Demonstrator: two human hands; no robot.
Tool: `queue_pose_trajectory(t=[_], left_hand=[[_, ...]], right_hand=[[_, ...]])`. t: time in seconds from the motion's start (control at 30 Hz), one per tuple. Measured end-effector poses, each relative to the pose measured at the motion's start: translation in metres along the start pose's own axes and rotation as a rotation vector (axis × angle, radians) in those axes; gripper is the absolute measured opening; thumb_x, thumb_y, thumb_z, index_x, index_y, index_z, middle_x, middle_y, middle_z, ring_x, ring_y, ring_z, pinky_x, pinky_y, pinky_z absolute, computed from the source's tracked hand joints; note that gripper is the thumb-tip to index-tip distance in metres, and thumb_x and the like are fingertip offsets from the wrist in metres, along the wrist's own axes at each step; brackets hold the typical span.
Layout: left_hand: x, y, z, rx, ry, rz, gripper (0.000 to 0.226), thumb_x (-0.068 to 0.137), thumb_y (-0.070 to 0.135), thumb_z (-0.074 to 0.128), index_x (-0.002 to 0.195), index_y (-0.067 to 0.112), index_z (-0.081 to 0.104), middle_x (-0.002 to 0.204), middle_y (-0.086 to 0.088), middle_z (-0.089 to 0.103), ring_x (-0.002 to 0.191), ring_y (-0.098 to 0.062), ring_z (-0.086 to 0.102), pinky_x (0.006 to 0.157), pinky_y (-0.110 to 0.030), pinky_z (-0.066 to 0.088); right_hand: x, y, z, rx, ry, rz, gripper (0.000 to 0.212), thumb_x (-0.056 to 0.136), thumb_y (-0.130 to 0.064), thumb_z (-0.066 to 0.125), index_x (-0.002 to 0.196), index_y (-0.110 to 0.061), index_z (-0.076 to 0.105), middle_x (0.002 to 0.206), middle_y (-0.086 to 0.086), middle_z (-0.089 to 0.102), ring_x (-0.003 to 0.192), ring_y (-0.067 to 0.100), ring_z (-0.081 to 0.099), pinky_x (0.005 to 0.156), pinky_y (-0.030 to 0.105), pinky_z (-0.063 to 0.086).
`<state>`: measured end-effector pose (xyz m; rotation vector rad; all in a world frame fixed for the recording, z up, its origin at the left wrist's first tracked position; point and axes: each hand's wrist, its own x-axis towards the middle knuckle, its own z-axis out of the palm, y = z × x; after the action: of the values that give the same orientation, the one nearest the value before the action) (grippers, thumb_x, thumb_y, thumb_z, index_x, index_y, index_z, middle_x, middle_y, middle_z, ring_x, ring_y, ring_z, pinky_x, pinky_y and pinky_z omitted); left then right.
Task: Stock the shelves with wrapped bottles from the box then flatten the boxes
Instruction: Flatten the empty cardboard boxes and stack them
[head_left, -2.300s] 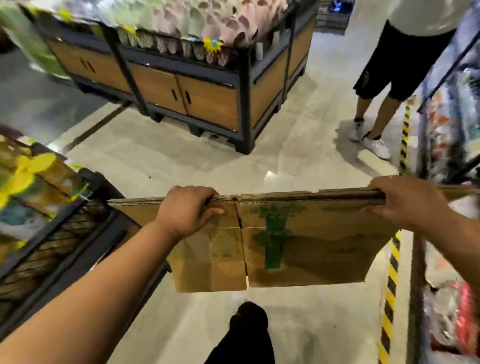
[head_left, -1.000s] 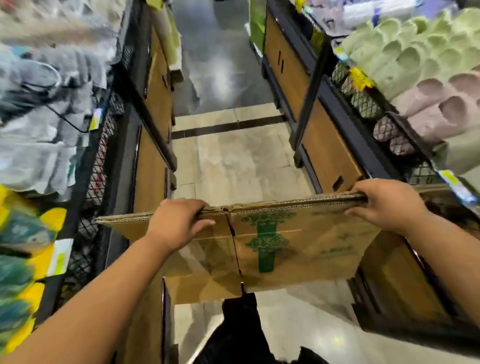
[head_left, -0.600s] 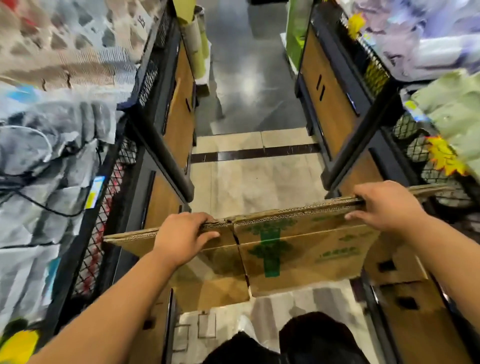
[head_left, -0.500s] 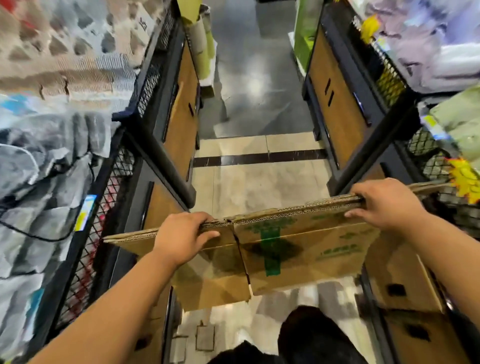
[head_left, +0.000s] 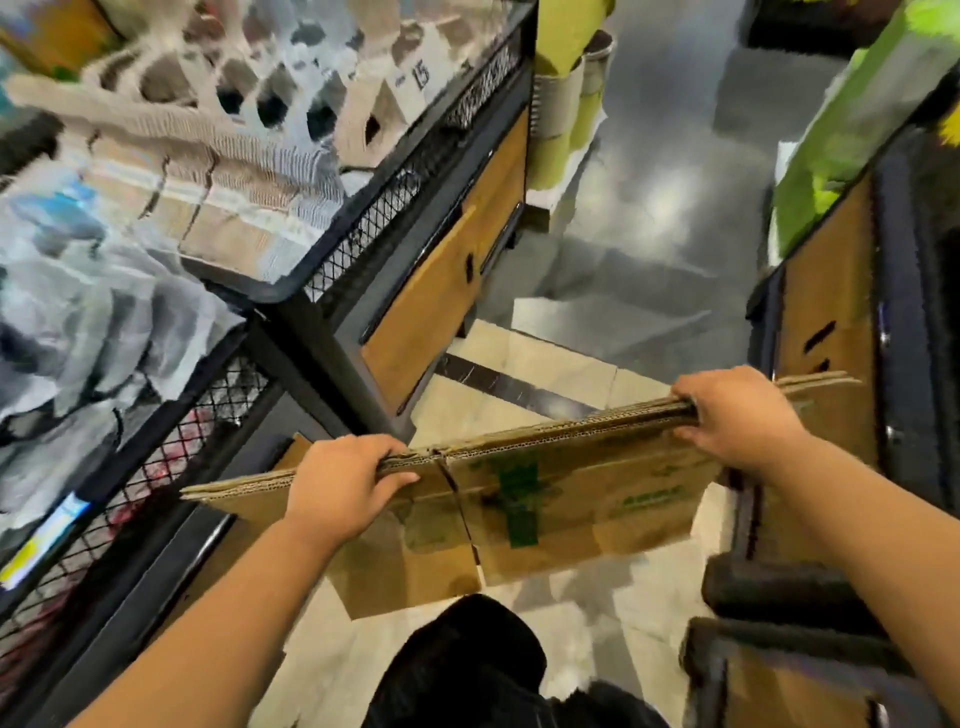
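Narrow shop aisle. Left hand and right hand pinch the flattened boxes by the top edge, likely to stop the layers splaying.

floor: tiled, dark stripe | left shelf: packaged goods

Bright overhead light glares off the glossy floor; motion blur smears the edges, with wide-angle bending throughout.

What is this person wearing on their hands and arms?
Nothing: the left hand and right hand are bare, with no gloves, rings or watch visible. Both arms are uncovered as far as the picture shows; no sleeve is in view.
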<state>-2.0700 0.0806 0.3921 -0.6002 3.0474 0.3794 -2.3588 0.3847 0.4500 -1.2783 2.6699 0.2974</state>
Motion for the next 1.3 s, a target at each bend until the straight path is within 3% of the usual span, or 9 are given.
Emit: queue_pose_trajectory(t=[0.2, 0.33, 0.67, 0.83, 1.03, 1.17, 1.3], left_hand=[[0.092, -0.029, 0.03, -0.073, -0.005, -0.242, 0.028, 0.086, 0.061, 0.062, 0.105, 0.041, 0.068, 0.09, 0.021, 0.07, 0.084, -0.005, 0.065, 0.076, -0.031, 0.055], [0.154, -0.054, 0.053, -0.166, -0.063, -0.397, 0.02, 0.086, 0.06, 0.064, 0.1, 0.044, 0.065, 0.088, 0.023, 0.065, 0.085, -0.002, 0.059, 0.078, -0.027, 0.05], [0.262, -0.088, 0.119, -0.213, -0.173, -0.677, 0.033, 0.088, 0.062, 0.059, 0.11, 0.039, 0.061, 0.099, 0.013, 0.067, 0.096, -0.014, 0.061, 0.08, -0.033, 0.05], [0.315, -0.095, 0.179, -0.227, -0.24, -0.848, 0.035, 0.089, 0.065, 0.055, 0.114, 0.04, 0.057, 0.109, 0.01, 0.068, 0.103, -0.018, 0.061, 0.086, -0.035, 0.05], [0.364, -0.101, 0.259, -0.263, -0.179, -1.014, 0.037, 0.084, 0.056, 0.069, 0.112, 0.032, 0.067, 0.103, 0.004, 0.073, 0.1, -0.024, 0.067, 0.083, -0.034, 0.051], [0.377, -0.114, 0.293, -0.301, -0.201, -1.098, 0.036, 0.084, 0.057, 0.067, 0.112, 0.034, 0.063, 0.105, 0.002, 0.072, 0.102, -0.025, 0.065, 0.084, -0.036, 0.051], [0.387, -0.131, 0.329, -0.309, -0.195, -1.202, 0.04, 0.085, 0.06, 0.065, 0.116, 0.036, 0.061, 0.111, 0.001, 0.071, 0.103, -0.027, 0.065, 0.087, -0.038, 0.052]], right_hand=[[0.173, 0.023, -0.007, -0.055, -0.017, -0.172, 0.021, 0.082, -0.045, 0.07, 0.091, -0.029, 0.059, 0.09, -0.006, 0.068, 0.09, 0.021, 0.064, 0.078, 0.033, 0.044], [0.275, 0.025, -0.005, -0.047, -0.038, -0.24, 0.021, 0.081, -0.044, 0.072, 0.09, -0.03, 0.06, 0.087, -0.007, 0.067, 0.086, 0.022, 0.064, 0.072, 0.032, 0.034], [0.491, 0.021, 0.048, -0.11, -0.113, -0.435, 0.024, 0.069, -0.034, 0.081, 0.081, -0.024, 0.063, 0.075, -0.002, 0.065, 0.077, 0.029, 0.064, 0.075, 0.036, 0.04], [0.586, 0.007, 0.106, -0.167, -0.127, -0.5, 0.016, 0.083, -0.032, 0.072, 0.093, -0.024, 0.064, 0.089, 0.001, 0.068, 0.091, 0.03, 0.062, 0.08, 0.035, 0.034], [0.696, -0.005, 0.187, -0.218, -0.166, -0.693, 0.021, 0.088, -0.043, 0.064, 0.103, -0.028, 0.062, 0.106, 0.003, 0.068, 0.108, 0.029, 0.058, 0.092, 0.036, 0.035], [0.736, -0.021, 0.217, -0.127, -0.154, -0.765, 0.023, 0.082, -0.034, 0.073, 0.099, -0.02, 0.068, 0.096, 0.012, 0.07, 0.096, 0.037, 0.061, 0.089, 0.042, 0.042], [0.762, -0.042, 0.25, -0.162, -0.064, -0.832, 0.026, 0.081, -0.035, 0.077, 0.096, -0.016, 0.069, 0.086, 0.012, 0.069, 0.084, 0.034, 0.06, 0.083, 0.042, 0.043]])
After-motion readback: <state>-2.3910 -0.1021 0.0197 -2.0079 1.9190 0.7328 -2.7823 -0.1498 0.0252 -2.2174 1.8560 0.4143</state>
